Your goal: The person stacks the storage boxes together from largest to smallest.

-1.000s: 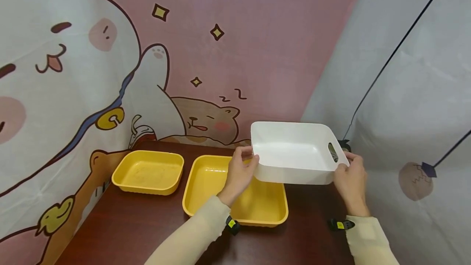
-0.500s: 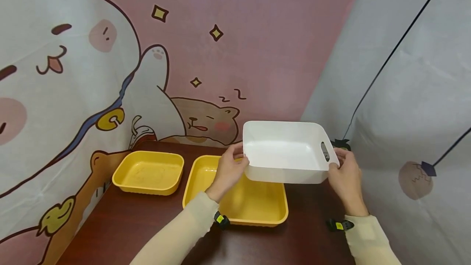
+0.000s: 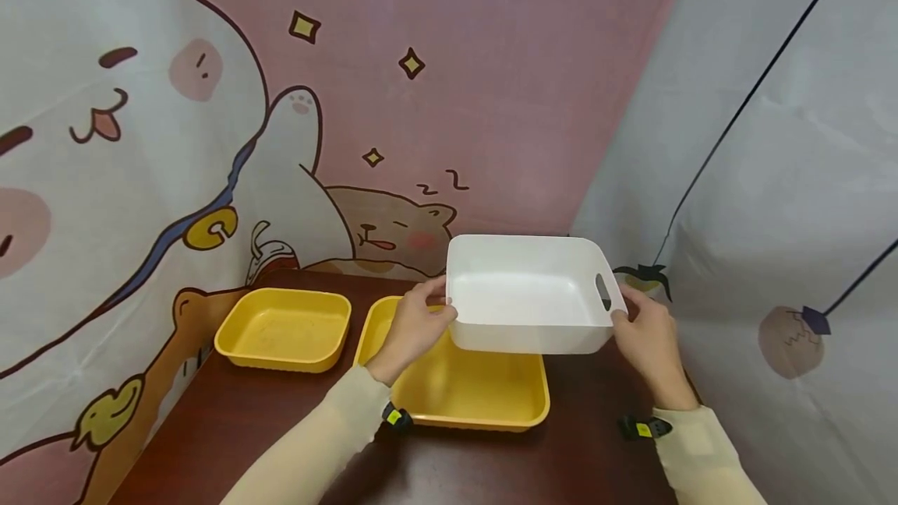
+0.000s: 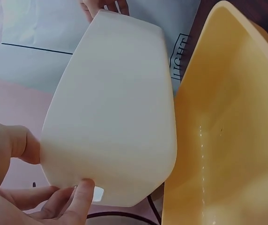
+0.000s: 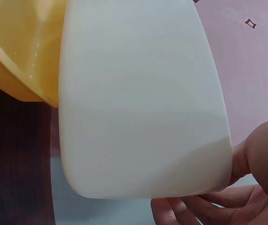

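Observation:
A white plastic bin (image 3: 526, 298) with an oval handle cut-out is held in the air, tilted so its inside shows in the head view. Its left end is gripped by my left hand (image 3: 412, 326), thumb on the near side; the left wrist view shows fingers (image 4: 83, 197) at the handle slot. My right hand (image 3: 648, 340) pinches the right end beside the cut-out, and in the right wrist view its fingers (image 5: 209, 208) reach under the end wall. Below the bin, a large yellow tray (image 3: 470, 421) lies on the table, partly hidden by the bin and left arm.
A smaller yellow tray (image 3: 284, 327) sits on the dark wooden table (image 3: 210, 427), left of the large one. Printed cloth (image 3: 505, 100) with cartoon animals hangs behind the table, and a pale cloth (image 3: 793, 201) hangs at the right.
Both hands have carried the white bin to the left, and it now sits very slightly lower in the head view. The two yellow trays stay where they were.

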A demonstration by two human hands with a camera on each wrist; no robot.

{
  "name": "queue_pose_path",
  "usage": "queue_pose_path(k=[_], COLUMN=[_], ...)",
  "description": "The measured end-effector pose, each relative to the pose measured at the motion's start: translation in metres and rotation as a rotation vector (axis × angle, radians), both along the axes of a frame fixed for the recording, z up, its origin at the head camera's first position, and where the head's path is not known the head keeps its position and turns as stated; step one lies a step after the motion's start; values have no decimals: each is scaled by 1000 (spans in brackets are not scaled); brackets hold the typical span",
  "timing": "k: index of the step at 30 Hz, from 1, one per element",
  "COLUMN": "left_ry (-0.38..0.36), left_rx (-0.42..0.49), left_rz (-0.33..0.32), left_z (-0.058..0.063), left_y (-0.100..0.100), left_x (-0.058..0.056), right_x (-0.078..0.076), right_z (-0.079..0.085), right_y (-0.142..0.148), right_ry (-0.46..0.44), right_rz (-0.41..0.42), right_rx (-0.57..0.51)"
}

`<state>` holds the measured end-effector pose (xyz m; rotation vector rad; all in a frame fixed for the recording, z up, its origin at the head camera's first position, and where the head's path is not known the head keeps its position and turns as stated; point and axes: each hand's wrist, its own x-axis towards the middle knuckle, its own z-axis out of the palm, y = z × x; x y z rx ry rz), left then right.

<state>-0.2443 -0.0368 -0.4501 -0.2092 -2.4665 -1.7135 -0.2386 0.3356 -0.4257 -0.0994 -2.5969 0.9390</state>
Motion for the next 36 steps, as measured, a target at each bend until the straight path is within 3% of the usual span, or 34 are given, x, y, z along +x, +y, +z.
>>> queue_pose_path(k=[20,36], left_ry=[-48,-69], left_rx=[-113,-141], left_rz=[54,85], left_z=[-3,-9], left_y=[-42,-69], left_x=[8,14], right_x=[6,8], right_z=[4,9], right_y=[-20,-41], right_ry=[-44,-175], right_rz=[98,173], right_rx=[-26,-130])
